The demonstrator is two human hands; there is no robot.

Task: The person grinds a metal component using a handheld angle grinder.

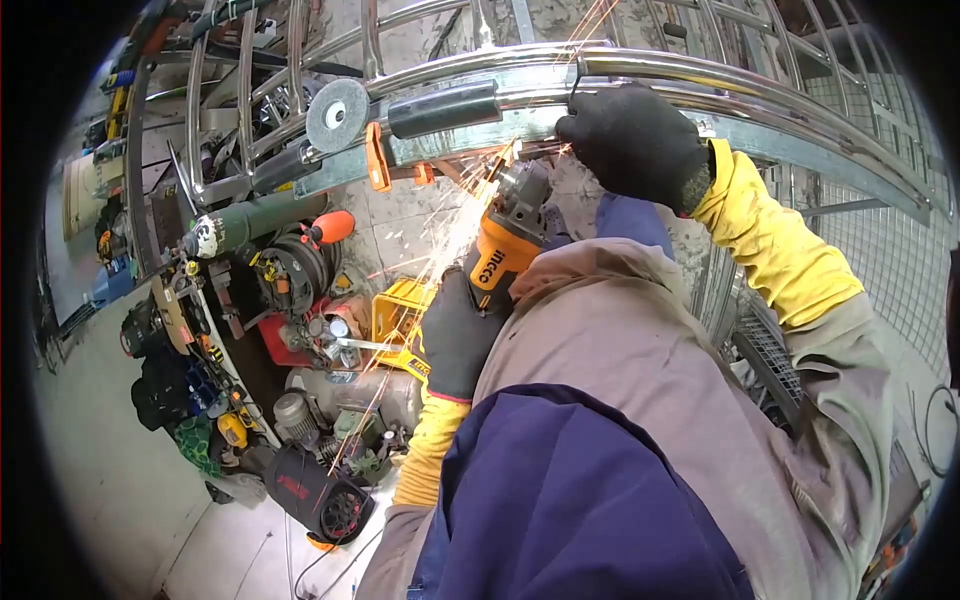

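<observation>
My left hand (pixel 455 335), in a black glove, is closed round the body of an orange angle grinder (pixel 505 255) marked INGCO. Bright sparks stream down and left from its head, and a few shoot up past the rail; the contact point is largely hidden by glare. My right hand (pixel 635 140), also gloved in black, is closed over a shiny steel tube (pixel 535 97) just above the grinder; its fingertips are partly hidden. That tube belongs to a barred steel frame (pixel 440 75). A black sleeve (pixel 443 109) sits round the tube to the left.
A grey abrasive disc (pixel 338 115) and an orange clamp (pixel 377 158) are at the bench beam (pixel 340 172). Below left lie a green gas cylinder (pixel 255 225), a yellow crate (pixel 395 310) and a black-and-red machine (pixel 318 495). Wire mesh (pixel 880 270) stands at right.
</observation>
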